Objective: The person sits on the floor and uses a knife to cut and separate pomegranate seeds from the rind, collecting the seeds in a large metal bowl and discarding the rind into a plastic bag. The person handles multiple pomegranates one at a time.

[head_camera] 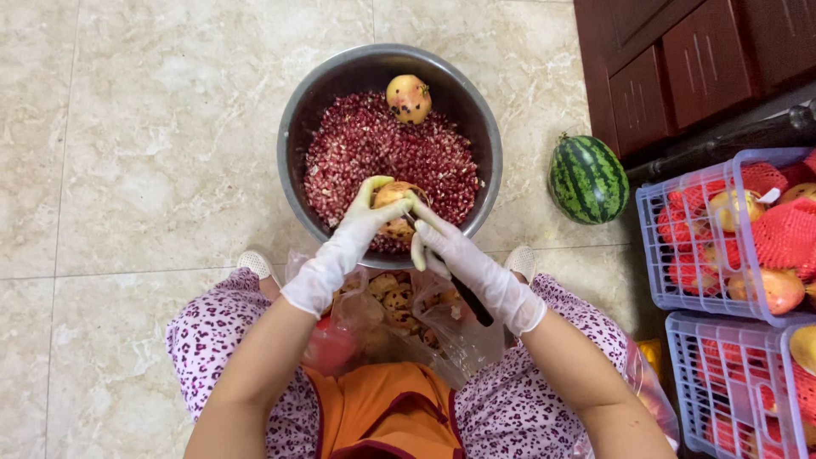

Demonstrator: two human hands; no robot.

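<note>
Overhead view of a seated person working over one round metal bowl [293,127] set on a tiled floor [144,127]. Two gloved hands are shown. The left hand [367,214] is closed around a pomegranate [393,196], with fingers wrapped over its top and left side; the fruit is held above the near rim of the bowl, just over the heap of red pomegranate seeds [374,153]. The right hand [442,246] is curled around one dark-handled knife [469,299], whose handle runs down and to the right toward the person's lap while the blade end is directed up and left, into the held fruit; the blade itself is largely hidden by the fingers. The long axis of the knife is thus diagonal. Which way the crown of the held pomegranate points cannot be told.

A second, whole pomegranate [409,98] is seen resting on the seeds at the far side of the bowl. One clear plastic bag [399,314] containing peel pieces lies between the knees. One striped watermelon [588,178] stands on the floor to the right of the bowl. Two lilac plastic baskets [654,246] of fruit in red foam netting are placed at the right edge, beside a dark wooden cabinet [680,59].
</note>
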